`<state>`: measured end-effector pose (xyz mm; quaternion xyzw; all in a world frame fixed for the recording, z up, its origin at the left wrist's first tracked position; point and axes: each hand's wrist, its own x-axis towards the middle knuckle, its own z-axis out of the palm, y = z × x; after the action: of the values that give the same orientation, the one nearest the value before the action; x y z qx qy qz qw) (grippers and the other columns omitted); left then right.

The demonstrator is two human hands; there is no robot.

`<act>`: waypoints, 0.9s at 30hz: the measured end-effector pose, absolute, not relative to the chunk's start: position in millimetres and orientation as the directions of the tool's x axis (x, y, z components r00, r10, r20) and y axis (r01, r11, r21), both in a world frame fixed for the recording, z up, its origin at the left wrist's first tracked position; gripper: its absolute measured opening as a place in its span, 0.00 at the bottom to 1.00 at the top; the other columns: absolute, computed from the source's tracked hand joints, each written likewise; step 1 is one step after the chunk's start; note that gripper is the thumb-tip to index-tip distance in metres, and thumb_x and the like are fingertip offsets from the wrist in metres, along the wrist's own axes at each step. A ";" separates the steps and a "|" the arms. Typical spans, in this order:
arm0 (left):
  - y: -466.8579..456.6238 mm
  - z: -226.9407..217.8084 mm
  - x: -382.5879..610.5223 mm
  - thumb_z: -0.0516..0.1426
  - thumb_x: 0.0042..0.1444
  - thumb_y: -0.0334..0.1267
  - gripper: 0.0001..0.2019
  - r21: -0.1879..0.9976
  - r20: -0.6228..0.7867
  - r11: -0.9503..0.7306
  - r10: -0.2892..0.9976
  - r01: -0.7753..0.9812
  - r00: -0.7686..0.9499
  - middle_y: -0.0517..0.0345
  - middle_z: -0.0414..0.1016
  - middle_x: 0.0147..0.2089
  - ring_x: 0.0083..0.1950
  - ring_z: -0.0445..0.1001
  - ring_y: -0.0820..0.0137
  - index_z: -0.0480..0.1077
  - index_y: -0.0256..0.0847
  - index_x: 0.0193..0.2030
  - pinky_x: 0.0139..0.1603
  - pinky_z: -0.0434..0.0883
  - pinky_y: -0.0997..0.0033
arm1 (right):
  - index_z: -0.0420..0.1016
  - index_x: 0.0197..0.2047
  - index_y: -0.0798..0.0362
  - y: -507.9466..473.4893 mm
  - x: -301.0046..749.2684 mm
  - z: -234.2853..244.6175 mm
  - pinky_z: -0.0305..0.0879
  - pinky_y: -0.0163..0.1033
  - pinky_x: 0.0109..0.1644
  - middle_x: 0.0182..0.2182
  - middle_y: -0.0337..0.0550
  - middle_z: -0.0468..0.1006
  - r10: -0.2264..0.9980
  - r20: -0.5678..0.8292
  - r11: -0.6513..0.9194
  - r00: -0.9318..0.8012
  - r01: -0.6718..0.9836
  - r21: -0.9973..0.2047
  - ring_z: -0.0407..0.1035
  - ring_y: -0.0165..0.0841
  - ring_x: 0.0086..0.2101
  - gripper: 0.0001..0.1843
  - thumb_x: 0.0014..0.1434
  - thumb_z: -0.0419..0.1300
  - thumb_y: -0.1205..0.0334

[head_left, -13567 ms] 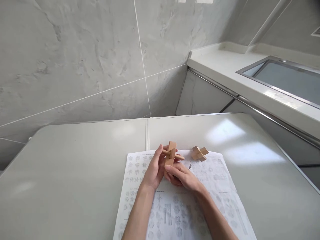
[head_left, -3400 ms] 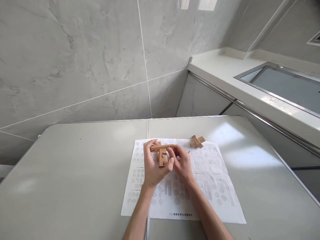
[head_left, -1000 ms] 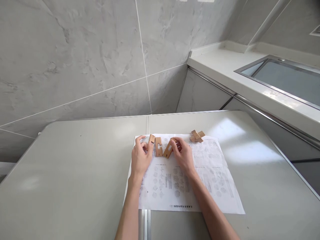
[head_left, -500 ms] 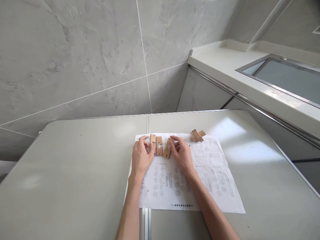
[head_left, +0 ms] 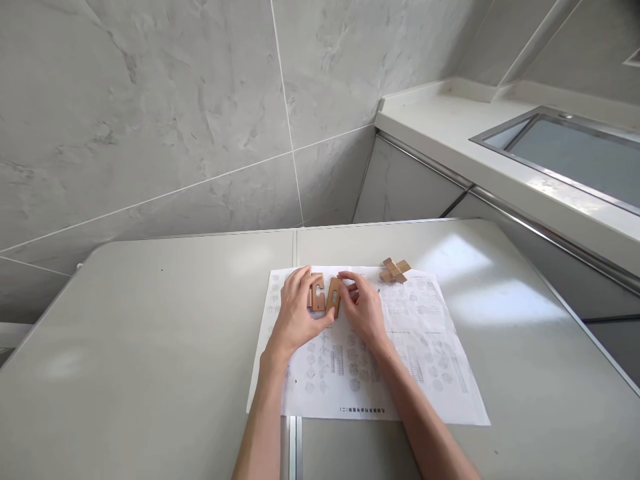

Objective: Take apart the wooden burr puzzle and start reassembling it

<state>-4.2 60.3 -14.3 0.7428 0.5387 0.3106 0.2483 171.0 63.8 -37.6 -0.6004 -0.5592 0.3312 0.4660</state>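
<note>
Flat wooden puzzle pieces lie side by side on a printed paper sheet [head_left: 400,373]. A notched puzzle piece [head_left: 318,305] is in the middle, and a slotted puzzle piece [head_left: 332,308] leans at a slant to its right. Another piece at the left is mostly hidden under my left hand [head_left: 299,310]. That hand spans the group, fingers over the left pieces and thumb apart at the slotted piece's lower end. The fingertips of my right hand [head_left: 364,308] grip the slotted piece's upper right edge, its other fingers curled.
An assembled cross-shaped wooden puzzle [head_left: 395,271] sits at the sheet's far edge, right of my hands. The sheet lies on a pale table [head_left: 150,347] with a seam down it. A tiled wall [head_left: 200,120] rises behind; a counter [head_left: 430,120] with a sink stands at the right.
My left hand has shifted right over the leftmost piece, its thumb reaching to the slotted piece. The slotted piece has turned slightly more upright under my right fingers.
</note>
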 end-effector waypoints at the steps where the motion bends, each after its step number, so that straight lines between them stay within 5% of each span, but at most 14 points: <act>1: 59.4 -14.7 -2.2 0.69 0.58 0.39 0.33 0.697 0.185 -0.308 0.950 0.647 0.253 0.47 0.60 0.79 0.82 0.54 0.44 0.66 0.53 0.69 0.77 0.61 0.37 | 0.79 0.53 0.46 63.5 171.3 -37.1 0.74 0.47 0.41 0.50 0.48 0.85 0.981 0.120 0.058 0.152 0.359 -0.931 0.79 0.41 0.37 0.13 0.73 0.56 0.53; 5: 58.1 -18.6 5.2 0.70 0.59 0.43 0.36 0.657 0.175 -0.346 0.934 0.669 0.312 0.49 0.57 0.82 0.84 0.48 0.43 0.65 0.55 0.72 0.79 0.58 0.34 | 0.79 0.54 0.46 62.9 172.9 -34.1 0.75 0.45 0.39 0.49 0.48 0.86 0.987 0.109 0.062 0.121 0.343 -0.937 0.80 0.42 0.39 0.14 0.73 0.56 0.53; 10: 60.5 -23.7 8.3 0.65 0.66 0.42 0.27 0.602 0.227 -0.381 0.924 0.701 0.307 0.50 0.63 0.80 0.84 0.51 0.45 0.67 0.53 0.70 0.78 0.58 0.34 | 0.80 0.55 0.46 63.4 175.2 -30.7 0.75 0.44 0.39 0.44 0.46 0.86 0.995 0.073 0.047 0.070 0.317 -0.947 0.80 0.40 0.37 0.15 0.72 0.55 0.56; 27: 69.5 -25.7 -16.2 0.63 0.58 0.30 0.27 0.548 0.324 -0.249 0.943 0.799 0.072 0.50 0.75 0.71 0.79 0.64 0.47 0.70 0.46 0.65 0.77 0.65 0.40 | 0.80 0.51 0.48 64.5 176.3 -28.9 0.69 0.42 0.35 0.39 0.45 0.87 0.998 0.005 -0.014 0.063 0.294 -0.956 0.75 0.37 0.29 0.13 0.70 0.56 0.57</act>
<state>-16.2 69.5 -25.7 0.7233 0.6021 0.3184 0.1135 176.3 64.5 -28.9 -0.5856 -0.5515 0.4051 0.4346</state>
